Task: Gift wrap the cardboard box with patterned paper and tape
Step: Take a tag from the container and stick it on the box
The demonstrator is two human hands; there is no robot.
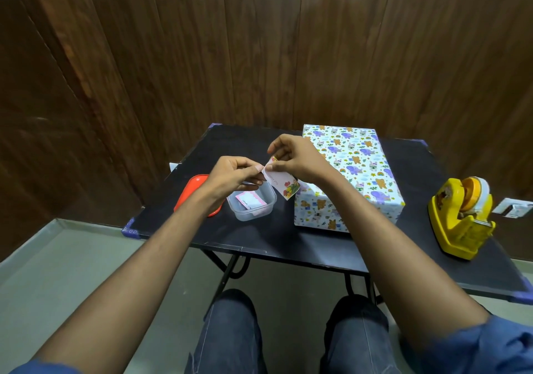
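Head view: a black bench [259,238] stands against a dark wood-panelled wall [259,41], with purple tape on its corners. The box [350,171] sits on the far right-centre part of the bench, fully covered in white paper printed with purple elephants, brown bears and rainbows; its far end lies close to the bench's back edge.

Both hands are raised above the bench, just left of the box. The left hand [233,174] and right hand [294,157] each pinch a small card [281,183] between thumb and fingertips, gripping its upper end. The card is white with a flower print at its lower corner and a line of writing too small to read.

Below the card stands a clear tub [251,203] holding a pink-edged label; its writing cannot be read. A red lid [193,191] lies just left of the tub, near the bench's left edge.

A yellow tape dispenser [461,217] stands near the right front edge, well apart from the box. Bare bench lies between them, and along the front edge.
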